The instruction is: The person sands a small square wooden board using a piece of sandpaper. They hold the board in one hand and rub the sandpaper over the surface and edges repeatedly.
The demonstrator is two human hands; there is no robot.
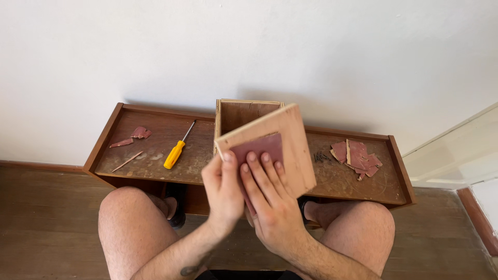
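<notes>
A square plywood panel (293, 142) is held tilted in front of me, over the low wooden bench (340, 181). My left hand (224, 189) grips the panel's near left edge, thumb on top. My right hand (270, 202) lies flat on the panel face, fingers pressing a reddish sheet of sandpaper (259, 145) against the wood. Behind the panel stands an open-topped wooden box (244, 111) at the bench's middle.
A yellow-handled screwdriver (175, 153) lies on the bench's left half, with torn reddish sandpaper scraps (139, 133) and a thin wood sliver (127, 161). More sandpaper pieces (358, 157) are piled on the right half. A white wall stands behind; my bare knees are below.
</notes>
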